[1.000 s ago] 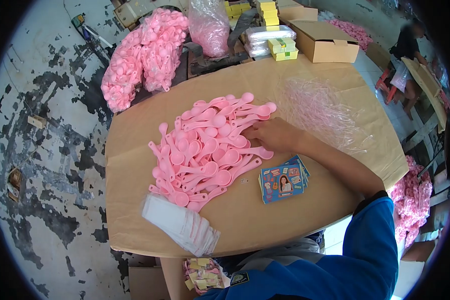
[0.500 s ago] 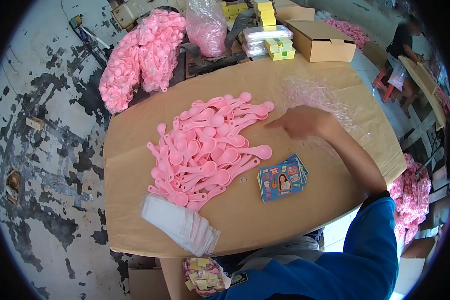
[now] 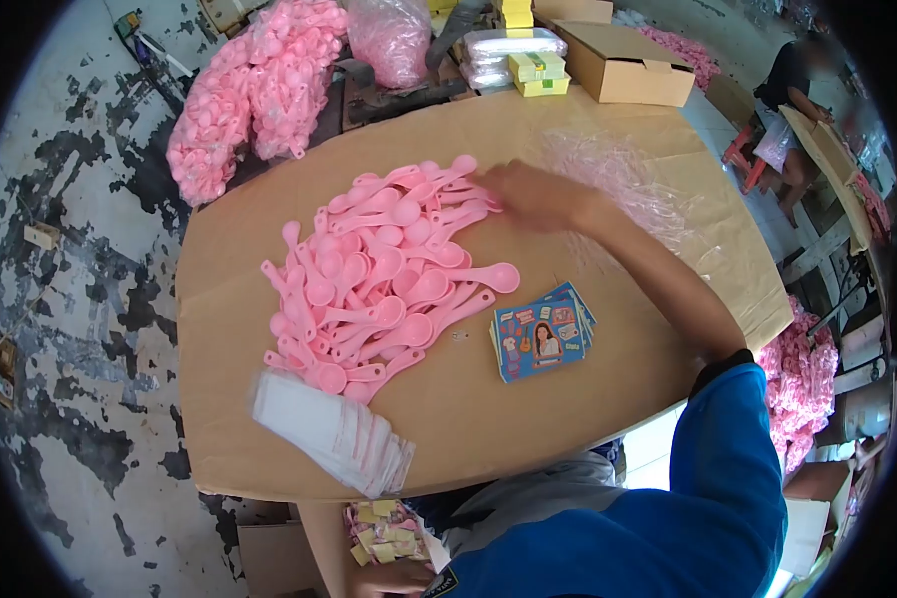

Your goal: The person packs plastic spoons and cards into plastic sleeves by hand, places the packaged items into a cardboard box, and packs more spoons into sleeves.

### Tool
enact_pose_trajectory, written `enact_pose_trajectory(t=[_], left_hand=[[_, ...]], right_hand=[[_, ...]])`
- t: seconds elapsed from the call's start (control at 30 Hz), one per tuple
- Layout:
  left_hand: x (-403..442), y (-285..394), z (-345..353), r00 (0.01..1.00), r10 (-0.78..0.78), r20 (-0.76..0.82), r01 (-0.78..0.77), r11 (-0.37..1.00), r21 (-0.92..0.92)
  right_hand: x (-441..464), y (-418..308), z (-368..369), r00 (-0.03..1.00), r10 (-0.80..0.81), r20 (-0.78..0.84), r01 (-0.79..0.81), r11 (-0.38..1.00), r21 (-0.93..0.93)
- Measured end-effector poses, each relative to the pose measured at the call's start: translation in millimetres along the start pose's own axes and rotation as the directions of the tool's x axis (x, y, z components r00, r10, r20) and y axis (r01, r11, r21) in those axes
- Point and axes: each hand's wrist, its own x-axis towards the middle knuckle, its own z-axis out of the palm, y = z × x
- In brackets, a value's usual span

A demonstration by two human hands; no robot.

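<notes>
A broad heap of pink plastic measuring spoons [image 3: 369, 274] lies on the brown paper-covered table [image 3: 608, 419]. My right hand [image 3: 538, 196] reaches to the heap's upper right edge, its fingers blurred over the spoons there; whether it grips one I cannot tell. Below the table's near edge, my left hand [image 3: 394, 578] is partly in view beside a pile of small packed pink pieces with yellow labels [image 3: 381, 533]. Its fingers are mostly hidden. Blue printed cards [image 3: 540, 339] sit stacked right of the spoons. Clear plastic bags [image 3: 334, 434] lie fanned at the front left.
Thin clear strips [image 3: 618, 179] are spread at the back right. Behind stand large bags of pink spoons [image 3: 254, 95], a cardboard box [image 3: 628, 65] and yellow bundles [image 3: 538, 72]. Another person [image 3: 792, 100] sits at far right.
My right hand has moved left, onto the spoon heap's edge. My left hand has come into view below the table. The whole view has shifted slightly.
</notes>
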Motion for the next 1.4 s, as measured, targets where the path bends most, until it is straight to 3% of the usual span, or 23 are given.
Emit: enact_pose_trajectory(t=[0.03,0.1,0.13,0.17,0.2,0.23,0.27,0.3,0.33,0.4,0.43,0.57,0.63,0.73,0.77,0.83,0.87,0.93,1.03,1.13,1.23,1.33,1.4], left_hand=[[-10,-7,-6,1.000,-0.002,0.016,0.002,1.000,-0.007],[-35,-6,-17,0.977,0.171,-0.128,-0.178,0.983,-0.045],[-33,-1,-16,0.823,0.447,-0.349,-0.481,0.877,-0.011],[-31,12,-9,0.548,0.656,-0.519,-0.696,0.702,0.153],[-24,24,-4,0.299,0.742,-0.600,-0.733,0.581,0.353],[-18,41,5,0.027,0.772,-0.636,-0.671,0.486,0.561],[-5,64,19,-0.134,0.783,-0.607,-0.463,0.492,0.737],[4,84,31,-0.205,0.813,-0.544,-0.355,0.456,0.816],[14,99,42,-0.264,0.839,-0.475,-0.241,0.420,0.875],[39,114,57,-0.218,0.872,-0.438,-0.328,0.358,0.874],[46,119,67,-0.145,0.886,-0.440,-0.282,0.389,0.877],[53,138,85,0.030,0.928,-0.371,0.075,0.369,0.927],[49,142,86,0.086,0.917,-0.390,0.067,0.385,0.920],[49,141,84,0.117,0.909,-0.400,0.074,0.393,0.916],[51,138,84,0.124,0.908,-0.401,0.077,0.394,0.916],[55,137,84,0.094,0.904,-0.417,0.053,0.414,0.909],[54,137,84,0.078,0.904,-0.420,0.043,0.418,0.908],[54,140,83,0.051,0.905,-0.422,0.013,0.422,0.906],[55,138,83,0.042,0.908,-0.417,-0.001,0.417,0.909],[55,136,82,0.037,0.917,-0.397,-0.017,0.398,0.917],[54,134,81,0.033,0.922,-0.387,-0.026,0.388,0.921],[52,131,80,0.022,0.919,-0.393,-0.034,0.394,0.919],[49,129,78,0.007,0.908,-0.420,-0.036,0.420,0.907]], right_hand=[[11,-5,4,0.990,-0.129,-0.066,0.132,0.990,0.052],[23,-17,26,0.913,-0.358,-0.198,0.389,0.909,0.148],[26,-17,28,0.944,-0.293,-0.150,0.324,0.910,0.257],[34,-13,21,0.966,-0.235,-0.104,0.256,0.903,0.345],[40,-11,16,0.983,-0.179,-0.050,0.183,0.880,0.438],[46,-11,6,0.987,-0.140,-0.077,0.157,0.935,0.319],[52,-11,-9,0.988,-0.103,-0.111,0.124,0.973,0.196],[55,-12,-16,0.987,-0.067,-0.146,0.079,0.994,0.078],[65,-9,-2,0.980,-0.061,-0.190,0.088,0.987,0.133],[98,4,42,0.958,-0.039,-0.284,0.107,0.968,0.227],[97,-4,58,0.964,-0.145,-0.221,0.147,0.989,-0.005],[69,-62,56,0.937,-0.179,-0.301,0.222,0.968,0.116],[59,-74,56,0.899,-0.282,-0.334,0.322,0.944,0.071],[49,-76,28,0.964,-0.103,-0.246,0.176,0.939,0.296],[55,-58,41,0.956,-0.178,-0.233,0.202,0.976,0.083],[66,-32,68,0.934,-0.314,-0.172,0.241,0.907,-0.346],[62,-33,74,0.963,-0.226,-0.144,0.214,0.972,-0.094],[42,-68,30,0.996,-0.088,-0.031,0.093,0.920,0.380],[46,-94,-23,0.949,0.194,0.247,-0.269,0.908,0.320],[99,-58,4,0.994,0.083,-0.077,-0.061,0.964,0.259],[138,-57,24,0.995,-0.039,-0.097,0.068,0.949,0.309],[152,-71,30,0.984,-0.178,0.006,0.151,0.850,0.505],[153,-80,32,0.957,-0.290,-0.019,0.276,0.884,0.377]])
